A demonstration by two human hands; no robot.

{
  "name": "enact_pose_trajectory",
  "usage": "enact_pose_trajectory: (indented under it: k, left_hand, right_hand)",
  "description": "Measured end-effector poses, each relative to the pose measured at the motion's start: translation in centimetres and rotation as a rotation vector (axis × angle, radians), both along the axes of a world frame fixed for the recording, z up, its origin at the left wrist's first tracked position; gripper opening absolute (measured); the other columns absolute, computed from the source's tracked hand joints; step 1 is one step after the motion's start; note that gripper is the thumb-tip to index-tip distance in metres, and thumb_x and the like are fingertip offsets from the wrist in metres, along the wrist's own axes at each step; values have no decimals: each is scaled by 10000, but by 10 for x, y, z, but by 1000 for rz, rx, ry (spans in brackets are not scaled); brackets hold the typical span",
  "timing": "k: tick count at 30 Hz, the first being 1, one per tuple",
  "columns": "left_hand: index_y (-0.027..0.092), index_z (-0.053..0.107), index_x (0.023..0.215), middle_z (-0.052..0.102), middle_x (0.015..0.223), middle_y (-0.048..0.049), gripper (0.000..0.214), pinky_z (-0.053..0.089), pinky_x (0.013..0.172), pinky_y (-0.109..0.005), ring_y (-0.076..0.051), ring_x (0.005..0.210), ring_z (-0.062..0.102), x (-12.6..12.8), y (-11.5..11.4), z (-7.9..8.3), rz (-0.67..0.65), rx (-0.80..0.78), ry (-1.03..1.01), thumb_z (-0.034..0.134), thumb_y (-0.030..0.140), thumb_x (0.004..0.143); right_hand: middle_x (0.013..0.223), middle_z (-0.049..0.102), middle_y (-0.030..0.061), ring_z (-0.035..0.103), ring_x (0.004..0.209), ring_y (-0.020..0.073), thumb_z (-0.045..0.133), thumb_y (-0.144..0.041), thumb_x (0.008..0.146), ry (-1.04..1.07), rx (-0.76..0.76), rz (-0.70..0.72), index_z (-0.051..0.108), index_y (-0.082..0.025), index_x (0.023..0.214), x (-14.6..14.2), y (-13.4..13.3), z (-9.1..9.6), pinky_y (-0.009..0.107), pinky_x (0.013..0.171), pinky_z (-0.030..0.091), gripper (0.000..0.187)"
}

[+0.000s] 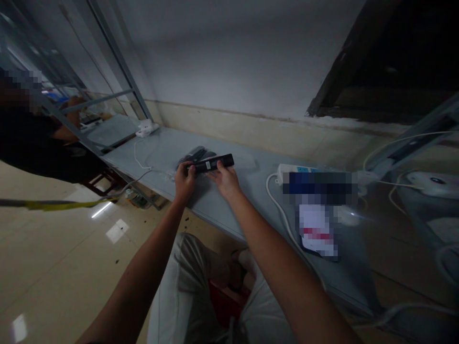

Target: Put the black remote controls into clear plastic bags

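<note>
A slim black bar-shaped device [211, 164] is held just above the grey table [251, 191]. My left hand [184, 181] is closed round its left end. My right hand [226, 179] grips it from below near the middle, fingers curled up to it. Behind the device lies a clear plastic bag [195, 155] holding dark items.
A white power strip [297, 170] with a thick white cable [283, 215] lies to the right, beside a blurred-out patch. A small white box [147, 128] and thin wire sit at the table's far left. Another person [32, 138] sits at the left behind a metal frame. White gear and cables crowd the right edge.
</note>
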State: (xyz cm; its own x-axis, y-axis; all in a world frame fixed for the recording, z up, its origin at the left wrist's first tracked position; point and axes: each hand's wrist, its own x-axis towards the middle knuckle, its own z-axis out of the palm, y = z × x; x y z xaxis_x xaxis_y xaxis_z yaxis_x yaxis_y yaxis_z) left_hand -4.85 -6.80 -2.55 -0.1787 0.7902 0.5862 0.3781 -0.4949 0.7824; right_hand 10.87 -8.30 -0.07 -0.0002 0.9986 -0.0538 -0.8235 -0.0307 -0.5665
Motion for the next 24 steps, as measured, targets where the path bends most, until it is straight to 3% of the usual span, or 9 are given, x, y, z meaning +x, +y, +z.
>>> enact_pose_trajectory:
  k: [11, 24]
  left_hand:
    - [188, 634, 1018, 621, 847, -54, 300, 482, 675, -310, -181, 753, 580, 0, -4, 4, 68, -22, -11, 526, 453, 926]
    - [173, 635, 1032, 619, 821, -45, 302, 439, 576, -274, -143, 627, 539, 2, -6, 8, 33, -81, -43, 511, 426, 925]
  right_hand:
    - [886, 736, 12, 720, 782, 173, 685, -188, 854, 40, -33, -10, 608, -199, 979, -9, 3, -2, 404, 754, 650, 147]
    - [821, 726, -6, 716, 725, 164, 700, -185, 845, 27, -73, -5, 601, -193, 962, -7, -1, 1, 356, 684, 644, 154]
